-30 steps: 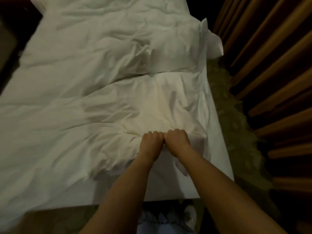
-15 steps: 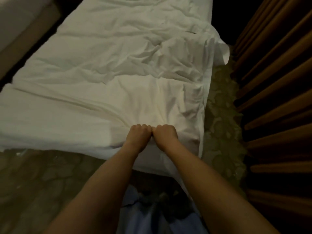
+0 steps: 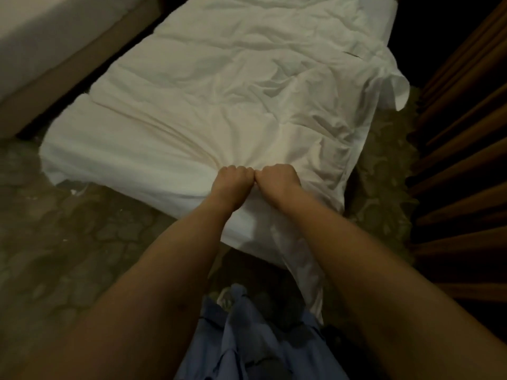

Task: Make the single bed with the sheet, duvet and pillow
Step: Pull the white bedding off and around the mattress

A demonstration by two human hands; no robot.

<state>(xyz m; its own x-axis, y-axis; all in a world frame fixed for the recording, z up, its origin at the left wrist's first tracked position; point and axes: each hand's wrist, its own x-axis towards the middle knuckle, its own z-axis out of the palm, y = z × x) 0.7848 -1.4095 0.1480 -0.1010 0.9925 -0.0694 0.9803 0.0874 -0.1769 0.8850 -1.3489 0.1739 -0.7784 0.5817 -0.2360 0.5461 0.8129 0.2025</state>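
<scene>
**Both hands gripping white bedding at the foot of a single bed**

A single bed (image 3: 115, 157) fills the middle of the view, running from the near centre up and away towards the top right. It is covered in crumpled white bedding; whether the top layer is the sheet or the duvet cannot be told, so it is called the white cover (image 3: 233, 86) here. The cover lies creased across the whole mattress, with folds fanning out from the near end. On the right side a loose flap of the cover (image 3: 395, 86) hangs off the bed edge, and a strip of it trails down off the near corner towards the floor. No pillow can be made out.

A patterned, dim green-brown carpet (image 3: 68, 256) surrounds the bed. To the right stand brown curtains (image 3: 461, 149) in vertical pleats. At the top left is the corner of a second piece of furniture (image 3: 41, 50), pale on top with a tan side.

Two bare forearms reach in from the bottom. The left hand (image 3: 233, 181) and the right hand (image 3: 278, 179) sit side by side, knuckles touching, at the near edge of the bed. Both are clenched into fists with the white cover bunched inside them, fabric pulled taut ahead of them. Blue clothing (image 3: 255, 346) shows at the bottom centre.
</scene>
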